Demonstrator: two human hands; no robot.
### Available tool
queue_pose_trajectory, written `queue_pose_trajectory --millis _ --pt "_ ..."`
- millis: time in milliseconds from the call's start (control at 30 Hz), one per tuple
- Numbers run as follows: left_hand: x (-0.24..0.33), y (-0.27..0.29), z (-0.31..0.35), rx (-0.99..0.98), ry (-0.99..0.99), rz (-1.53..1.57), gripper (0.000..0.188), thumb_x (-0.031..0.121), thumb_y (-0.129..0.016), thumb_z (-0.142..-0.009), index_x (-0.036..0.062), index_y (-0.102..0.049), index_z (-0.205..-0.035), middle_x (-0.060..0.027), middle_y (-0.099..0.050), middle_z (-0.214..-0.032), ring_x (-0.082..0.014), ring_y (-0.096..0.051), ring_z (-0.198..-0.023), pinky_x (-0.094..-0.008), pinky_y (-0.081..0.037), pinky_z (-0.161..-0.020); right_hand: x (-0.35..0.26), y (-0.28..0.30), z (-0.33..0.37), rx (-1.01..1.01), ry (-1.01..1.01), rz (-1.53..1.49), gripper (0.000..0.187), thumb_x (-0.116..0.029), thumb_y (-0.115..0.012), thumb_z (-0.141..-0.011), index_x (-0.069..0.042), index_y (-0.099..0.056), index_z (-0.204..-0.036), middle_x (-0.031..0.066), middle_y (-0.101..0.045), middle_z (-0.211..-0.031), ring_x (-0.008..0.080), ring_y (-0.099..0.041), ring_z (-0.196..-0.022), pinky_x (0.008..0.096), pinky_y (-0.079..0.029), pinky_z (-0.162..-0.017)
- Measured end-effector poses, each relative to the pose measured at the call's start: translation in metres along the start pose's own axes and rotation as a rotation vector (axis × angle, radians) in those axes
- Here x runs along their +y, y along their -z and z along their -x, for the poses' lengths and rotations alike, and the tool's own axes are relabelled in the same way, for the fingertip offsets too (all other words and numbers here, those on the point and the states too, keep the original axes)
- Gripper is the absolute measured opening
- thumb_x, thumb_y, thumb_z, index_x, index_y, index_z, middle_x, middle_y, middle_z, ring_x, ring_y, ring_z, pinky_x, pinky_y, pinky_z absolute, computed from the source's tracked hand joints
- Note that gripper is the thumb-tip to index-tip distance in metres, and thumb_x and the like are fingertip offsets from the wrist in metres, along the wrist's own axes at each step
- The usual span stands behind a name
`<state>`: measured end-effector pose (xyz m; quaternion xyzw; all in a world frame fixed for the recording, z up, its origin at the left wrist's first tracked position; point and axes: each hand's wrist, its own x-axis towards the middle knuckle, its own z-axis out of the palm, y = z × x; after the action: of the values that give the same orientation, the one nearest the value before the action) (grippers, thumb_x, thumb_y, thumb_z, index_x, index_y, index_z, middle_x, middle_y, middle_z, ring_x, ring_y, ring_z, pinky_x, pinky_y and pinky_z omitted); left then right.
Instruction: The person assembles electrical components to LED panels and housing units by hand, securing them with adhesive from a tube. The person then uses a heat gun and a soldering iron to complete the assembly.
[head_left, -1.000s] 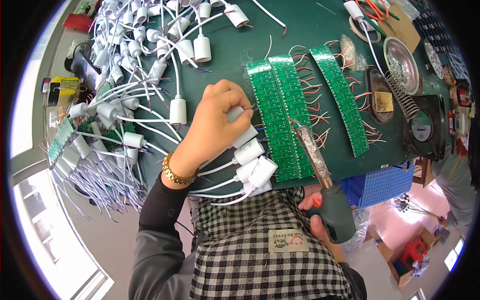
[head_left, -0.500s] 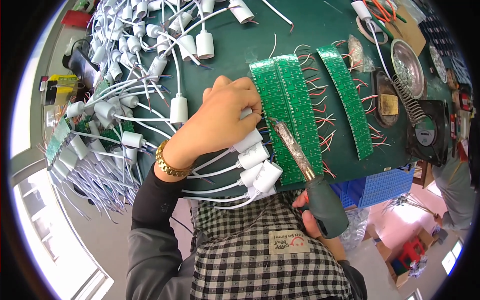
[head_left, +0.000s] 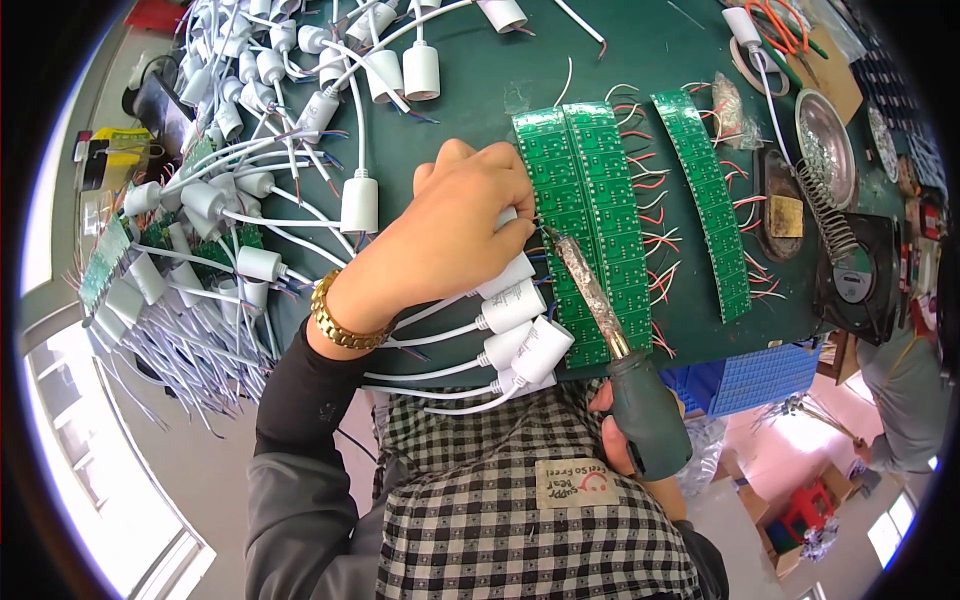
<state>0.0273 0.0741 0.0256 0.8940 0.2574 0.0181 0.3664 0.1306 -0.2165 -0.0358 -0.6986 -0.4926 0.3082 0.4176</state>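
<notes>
My left hand (head_left: 455,215) is closed at the left edge of a green circuit board panel (head_left: 600,190). Between its thumb and forefinger shows part of a white lamp socket (head_left: 507,216), mostly hidden by the fingers. My right hand (head_left: 616,445) grips the dark handle of a soldering iron (head_left: 592,295), most of the fingers hidden behind it. The iron's tip meets the panel's left edge, close to my left fingertips. Below my left hand, several white lamp sockets (head_left: 514,306) with white cables lie along that edge, thin blue wires between some of them and the panel.
A narrower board strip (head_left: 705,200) with red and white wires lies to the right. Beyond it are a sponge (head_left: 786,216) in a holder, a metal dish (head_left: 825,145), a coil spring stand (head_left: 826,215) and a black fan (head_left: 855,280). Corded sockets (head_left: 230,70) pile up at left.
The view has shifted slightly, so the boards sit a little further right. My left hand stays at the panel edge, and the iron's tip remains beside it.
</notes>
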Motion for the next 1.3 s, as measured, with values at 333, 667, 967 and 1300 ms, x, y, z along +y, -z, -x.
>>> queue_pose_trajectory --millis 333,667,967,1300 --pt "0.0 0.0 0.002 -0.016 -0.003 -0.018 0.003 0.009 -0.059 -0.079 0.0061 -0.058 -0.079 -0.0035 -0.051 -0.089 -0.025 -0.04 -0.087 -0.0359 -0.033 -0.082 -0.02 0.008 -0.012 -0.041 -0.198 0.015 0.025 -0.022 -0.062 -0.079 0.002 -0.059 -0.084 0.0099 -0.06 -0.075 0.0205 -0.059 -0.065 0.0303 -0.047 -0.059" --pt "0.001 -0.002 0.003 0.034 -0.01 -0.02 0.003 0.009 -0.058 -0.079 0.006 -0.058 -0.079 -0.0044 -0.051 -0.089 -0.0258 -0.041 -0.087 -0.036 -0.034 -0.081 -0.003 0.005 0.005 -0.02 -0.128 0.086 0.03 -0.028 -0.063 -0.082 0.002 -0.059 -0.087 0.0105 -0.059 -0.077 0.0202 -0.058 -0.07 0.0308 -0.047 -0.064" --pt "-0.002 -0.004 0.004 0.046 -0.02 -0.018 0.004 0.01 -0.059 -0.079 0.0056 -0.059 -0.079 -0.0053 -0.051 -0.089 -0.0261 -0.042 -0.087 -0.0363 -0.034 -0.082 -0.025 0.011 -0.003 0.063 -0.152 -0.408 0.054 -0.033 -0.067 -0.084 0.003 -0.045 -0.117 0.0115 -0.054 -0.088 0.022 -0.056 -0.077 0.035 -0.048 -0.07" --pt "0.001 -0.004 0.002 0.032 -0.004 -0.042 0.004 0.01 -0.058 -0.079 0.0059 -0.058 -0.079 -0.0059 -0.052 -0.089 -0.0271 -0.043 -0.088 -0.0373 -0.035 -0.083 -0.016 0.004 -0.013 0.229 0.052 -0.548 0.04 -0.015 -0.059 -0.083 0.001 -0.049 -0.119 0.0119 -0.056 -0.093 0.0206 -0.056 -0.079 0.0343 -0.049 -0.07"
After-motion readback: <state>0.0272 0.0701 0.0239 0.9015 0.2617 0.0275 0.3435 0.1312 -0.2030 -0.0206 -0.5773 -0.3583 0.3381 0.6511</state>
